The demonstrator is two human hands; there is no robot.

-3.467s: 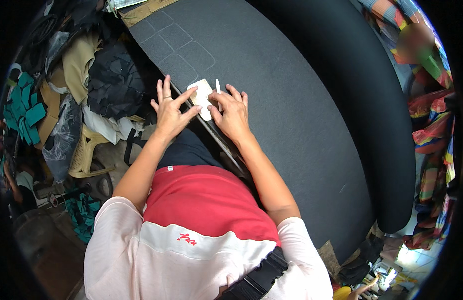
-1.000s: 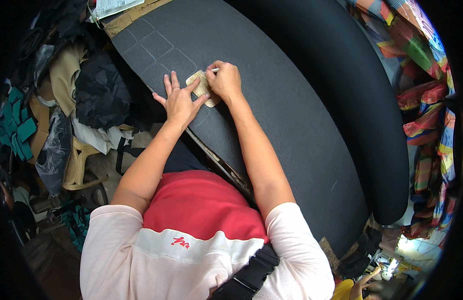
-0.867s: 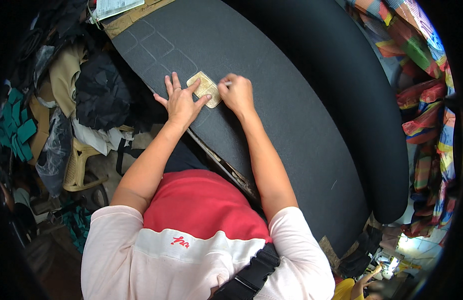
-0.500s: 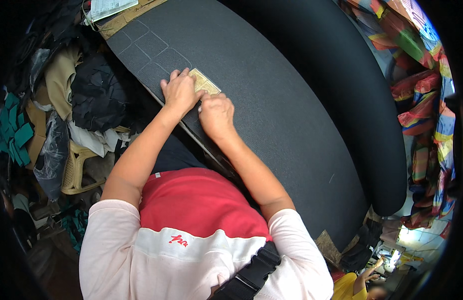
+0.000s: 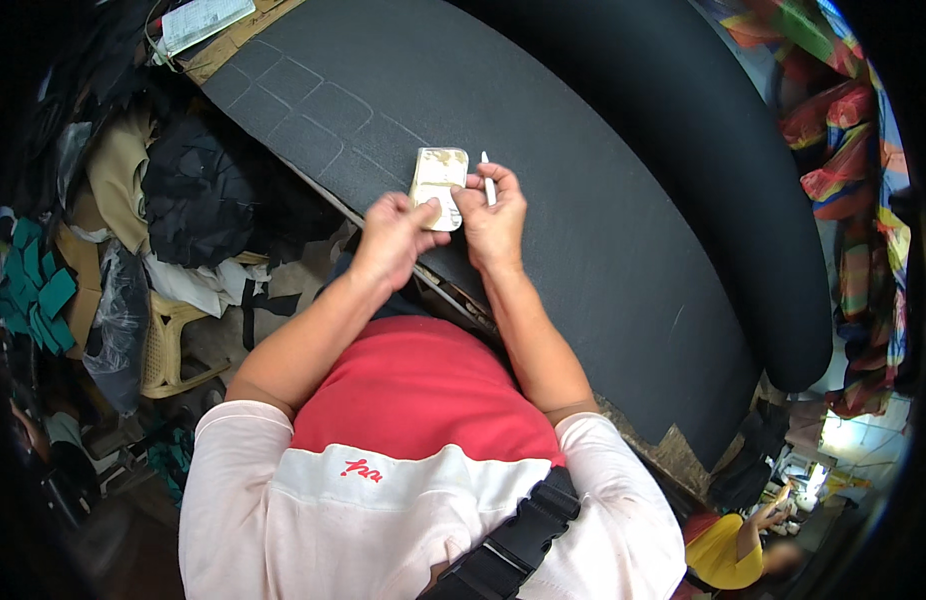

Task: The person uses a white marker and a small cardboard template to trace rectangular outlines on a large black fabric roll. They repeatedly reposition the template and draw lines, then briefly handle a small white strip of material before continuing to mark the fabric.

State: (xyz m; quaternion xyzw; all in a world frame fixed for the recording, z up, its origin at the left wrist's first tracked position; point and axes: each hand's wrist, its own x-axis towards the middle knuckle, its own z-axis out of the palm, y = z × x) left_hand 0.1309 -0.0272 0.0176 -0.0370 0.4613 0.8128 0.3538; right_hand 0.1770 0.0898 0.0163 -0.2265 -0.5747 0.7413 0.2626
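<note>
Above the near left side of the tabletop [image 5: 603, 230], a pale, flat card [image 5: 441, 180] with rounded corners and brownish stains is held between two bare hands. The left hand [image 5: 391, 238] is at the tabletop's near edge, its thumb pressed on the lower part of the card and its fingers curled beneath, pinching it. The right hand [image 5: 495, 222], farther over the tabletop, has its thumb at the card's right edge; its bent fingers also grip a slim white stick [image 5: 489, 182], which points away from the person, just beside the card. Whether the card touches the surface below, I cannot tell.

Dark grey material covers the tabletop, and thin pale outlines [image 5: 308, 95] form a patch of rounded shapes toward its far left end. At that end lie a brown cardboard strip [image 5: 228, 60] and a paper pad [image 5: 205, 22]. Along the tabletop's far right side runs a thick black roll [image 5: 703, 170]. Left of the tabletop are a heap of black cloth [image 5: 198, 185], a beige plastic chair [image 5: 163, 350] and green scraps [image 5: 33, 285]. Beyond its lower right corner, a person in yellow [image 5: 728, 555] is partly visible.
</note>
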